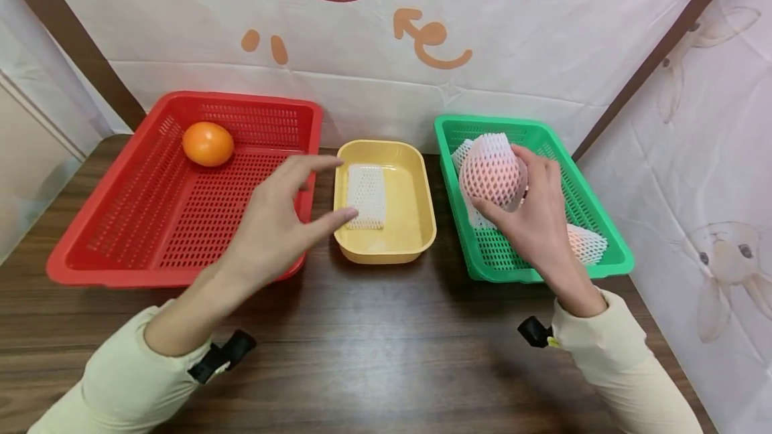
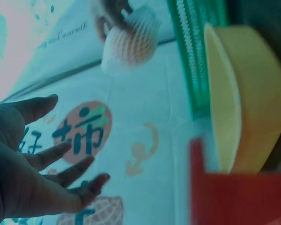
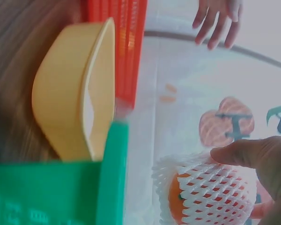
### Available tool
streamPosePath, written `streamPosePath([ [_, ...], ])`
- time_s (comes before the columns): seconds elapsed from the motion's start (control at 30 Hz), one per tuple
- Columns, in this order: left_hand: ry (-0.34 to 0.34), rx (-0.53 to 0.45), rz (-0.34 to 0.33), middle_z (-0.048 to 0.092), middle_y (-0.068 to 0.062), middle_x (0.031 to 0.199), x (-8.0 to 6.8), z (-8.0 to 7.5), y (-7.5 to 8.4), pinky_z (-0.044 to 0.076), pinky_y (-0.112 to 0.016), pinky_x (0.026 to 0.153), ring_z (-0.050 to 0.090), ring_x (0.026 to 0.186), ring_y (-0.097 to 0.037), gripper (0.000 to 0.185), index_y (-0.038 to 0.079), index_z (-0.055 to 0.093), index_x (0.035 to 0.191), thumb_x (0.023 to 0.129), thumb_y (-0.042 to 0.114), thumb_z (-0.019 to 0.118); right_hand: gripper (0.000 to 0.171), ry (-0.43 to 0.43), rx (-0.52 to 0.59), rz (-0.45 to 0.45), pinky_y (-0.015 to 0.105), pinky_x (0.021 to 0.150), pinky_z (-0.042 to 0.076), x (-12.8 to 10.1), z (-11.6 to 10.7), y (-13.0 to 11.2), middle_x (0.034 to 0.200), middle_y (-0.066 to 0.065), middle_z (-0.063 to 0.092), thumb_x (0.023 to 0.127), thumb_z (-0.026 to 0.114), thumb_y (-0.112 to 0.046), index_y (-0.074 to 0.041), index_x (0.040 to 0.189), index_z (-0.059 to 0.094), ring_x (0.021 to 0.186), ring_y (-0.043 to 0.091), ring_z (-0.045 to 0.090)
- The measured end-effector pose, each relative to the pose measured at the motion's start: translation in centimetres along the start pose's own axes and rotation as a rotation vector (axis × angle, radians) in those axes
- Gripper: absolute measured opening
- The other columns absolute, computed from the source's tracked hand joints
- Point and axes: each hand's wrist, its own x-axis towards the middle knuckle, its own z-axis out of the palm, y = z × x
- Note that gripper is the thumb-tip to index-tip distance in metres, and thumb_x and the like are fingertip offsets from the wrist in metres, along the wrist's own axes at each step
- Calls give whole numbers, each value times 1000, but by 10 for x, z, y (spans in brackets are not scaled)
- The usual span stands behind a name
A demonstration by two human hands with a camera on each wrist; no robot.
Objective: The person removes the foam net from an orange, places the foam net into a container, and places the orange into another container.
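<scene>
My right hand (image 1: 533, 203) grips a round orange fruit in a white foam net (image 1: 491, 173), thumb at its lower side and fingers at its right. It is held over the green basket (image 1: 476, 266). In the right wrist view, bare orange skin with a small dark spot shows through the open end of the foam net (image 3: 215, 192). My left hand (image 1: 274, 213) hovers between the red basket and the yellow tray (image 1: 413, 236), holding nothing, thumb and fingers spread apart. A flat white foam net (image 1: 366, 196) lies in the tray.
An unwrapped orange fruit (image 1: 208, 144) sits at the back left of the red basket (image 1: 181, 278). More foam netting (image 1: 586, 244) shows inside the green basket, partly behind my right hand. The containers stand on a dark wooden table (image 1: 374, 340) against a printed cloth (image 1: 374, 99).
</scene>
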Motion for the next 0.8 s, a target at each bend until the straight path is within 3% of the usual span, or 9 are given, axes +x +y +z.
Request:
streamPosePath([
  [0.13, -12, -92, 28, 59, -5, 117, -15, 15, -4, 43, -36, 88, 54, 105, -18, 55, 6, 58, 125, 76, 15, 82, 85, 13, 78, -72, 49, 82, 51, -13, 7, -12, 130, 19, 39, 71, 85, -14, -8, 142, 40, 113, 27, 43],
  [0.3, -71, -235, -111, 58, -2, 124, -26, 31, -7, 46, -37, 90, 55, 110, -17, 56, 11, 56, 129, 79, 21, 80, 89, -43, 233, -162, 43, 79, 53, -33, 23, -27, 131, 15, 40, 68, 87, -8, -8, 142, 38, 109, 23, 46],
  [0.4, -100, -354, -185, 54, -3, 131, -28, 39, -8, 46, -39, 93, 54, 116, -17, 59, 11, 51, 134, 82, 21, 78, 88, -120, 377, -187, 41, 86, 51, -46, 35, -37, 134, 14, 37, 69, 85, -4, -6, 142, 36, 114, 24, 45],
  [0.6, -116, -524, -258, 50, -6, 136, -35, 52, -18, 42, -36, 99, 50, 122, -22, 63, 8, 44, 140, 86, 17, 74, 88, -286, 685, -167, 38, 99, 42, -68, 65, -35, 138, 8, 32, 74, 79, 4, -12, 145, 30, 127, 22, 43],
  [0.63, -122, -541, -270, 49, -7, 137, -37, 55, -20, 42, -35, 99, 50, 123, -23, 63, 7, 43, 141, 86, 17, 73, 88, -307, 722, -163, 37, 98, 42, -71, 71, -30, 139, 4, 31, 75, 79, 3, -16, 146, 30, 127, 20, 43],
  [0.8, -155, -565, -329, 49, -7, 138, -47, 63, -28, 47, -35, 92, 53, 120, -22, 63, 10, 44, 142, 87, 21, 72, 90, -390, 842, -177, 42, 96, 44, -78, 85, -26, 144, 5, 30, 75, 76, 9, -16, 146, 27, 127, 25, 45],
])
